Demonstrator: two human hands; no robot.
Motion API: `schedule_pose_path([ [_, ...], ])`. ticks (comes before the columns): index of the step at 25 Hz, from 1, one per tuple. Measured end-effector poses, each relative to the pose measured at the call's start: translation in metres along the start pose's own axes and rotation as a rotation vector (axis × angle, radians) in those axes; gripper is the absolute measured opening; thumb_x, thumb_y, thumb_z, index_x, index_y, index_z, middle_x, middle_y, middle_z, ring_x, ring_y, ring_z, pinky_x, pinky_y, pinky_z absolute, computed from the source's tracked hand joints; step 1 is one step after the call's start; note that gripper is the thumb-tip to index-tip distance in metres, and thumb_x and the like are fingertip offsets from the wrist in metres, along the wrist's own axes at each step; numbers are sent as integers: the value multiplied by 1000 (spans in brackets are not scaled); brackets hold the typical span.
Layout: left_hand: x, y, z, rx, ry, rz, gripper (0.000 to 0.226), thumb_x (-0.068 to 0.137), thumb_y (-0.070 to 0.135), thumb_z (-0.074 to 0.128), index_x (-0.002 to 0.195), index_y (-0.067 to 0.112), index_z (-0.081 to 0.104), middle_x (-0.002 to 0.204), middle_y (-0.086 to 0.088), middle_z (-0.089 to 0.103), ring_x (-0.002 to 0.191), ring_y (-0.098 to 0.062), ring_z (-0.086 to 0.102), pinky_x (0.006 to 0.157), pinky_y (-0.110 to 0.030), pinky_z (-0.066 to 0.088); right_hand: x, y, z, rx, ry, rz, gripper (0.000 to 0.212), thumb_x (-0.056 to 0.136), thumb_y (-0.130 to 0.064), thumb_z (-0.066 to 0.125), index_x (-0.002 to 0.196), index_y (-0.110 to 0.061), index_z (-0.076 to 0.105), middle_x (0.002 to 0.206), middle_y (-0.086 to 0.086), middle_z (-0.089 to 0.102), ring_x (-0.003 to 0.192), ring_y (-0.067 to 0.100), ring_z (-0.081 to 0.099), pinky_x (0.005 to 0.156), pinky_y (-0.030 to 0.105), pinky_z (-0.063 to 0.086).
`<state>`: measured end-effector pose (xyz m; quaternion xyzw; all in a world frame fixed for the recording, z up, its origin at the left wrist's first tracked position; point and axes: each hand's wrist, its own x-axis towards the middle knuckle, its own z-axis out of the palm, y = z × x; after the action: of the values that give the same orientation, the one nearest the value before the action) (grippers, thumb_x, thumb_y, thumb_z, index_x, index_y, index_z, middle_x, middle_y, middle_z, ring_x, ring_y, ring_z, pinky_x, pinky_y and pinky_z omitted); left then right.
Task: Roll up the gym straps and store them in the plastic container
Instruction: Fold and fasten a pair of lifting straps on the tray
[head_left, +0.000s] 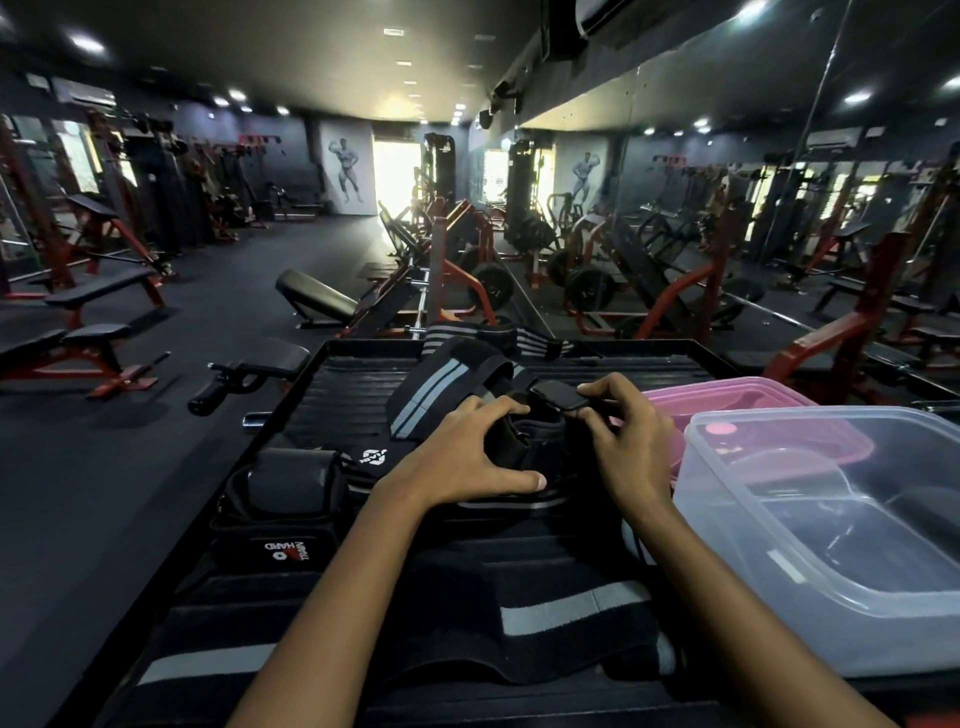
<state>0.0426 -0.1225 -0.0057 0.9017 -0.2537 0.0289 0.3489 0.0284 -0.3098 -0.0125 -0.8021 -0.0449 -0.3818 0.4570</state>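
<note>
Tension governs this step: with left hand (470, 454) and right hand (626, 434) each in a curled grip on the black strap (535, 434) at frame centre, wind tightly before the clear container (831, 519) lower right.

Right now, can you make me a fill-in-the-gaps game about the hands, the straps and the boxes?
1. The clear plastic container sits on the person's ____ side.
2. The lid behind the container is ____ in colour.
3. The left hand and right hand both grip a black ____.
4. The stripes on the loose strap are ____.

Missing words: right; pink; strap; grey
</note>
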Motion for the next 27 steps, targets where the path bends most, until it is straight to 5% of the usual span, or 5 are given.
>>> schedule_pose_path([
  [7, -2, 3, 3, 68, 75, 4, 74, 65, 53, 77, 130, 37, 45, 120, 4, 47, 116, -15, 48, 99, -36, 46, 1, 1, 3, 75, -97, 10, 24, 77, 5, 64, 85, -18, 64, 91, -4, 70, 92, 10, 66, 83, 27, 53],
  [12, -1, 17, 17, 130, 200, -57, 79, 65, 57, 73, 129, 37, 32, 123, 0, 41, 116, -22, 45, 97, -39, 45, 1, -2, 4, 334, -113, 207, 20, 68, -21, 63, 87, -19, 68, 102, 4, 68, 95, 11, 65, 86, 29, 52],
  [18, 2, 22, 32, 13, 135, -193, 124, 55, 66, 78, 146, 39, -2, 148, -6, 22, 137, -31, 24, 112, -52, 30, 1, 1, 7, 487, -207, 327, 23, 79, 2, 62, 97, -13, 63, 102, 4, 65, 98, 18, 61, 78, 23, 52],
  [23, 2, 11, 32, -20, 97, -248, 120, 56, 58, 82, 147, 28, 10, 146, -4, 24, 138, -29, 25, 111, -44, 32, -7, 7, 11, 371, -339, 305, 26, 59, -39, 70, 82, -26, 70, 106, 10, 64, 106, 23, 61, 98, 45, 48],
  [27, 2, 8, 30, -52, 78, -252, 114, 55, 51, 85, 142, 26, 17, 139, -3, 29, 133, -27, 30, 106, -42, 38, -11, 3, 7, 304, -482, 268, 44, 54, -53, 83, 87, -30, 64, 99, -3, 68, 98, 14, 65, 93, 37, 51],
])
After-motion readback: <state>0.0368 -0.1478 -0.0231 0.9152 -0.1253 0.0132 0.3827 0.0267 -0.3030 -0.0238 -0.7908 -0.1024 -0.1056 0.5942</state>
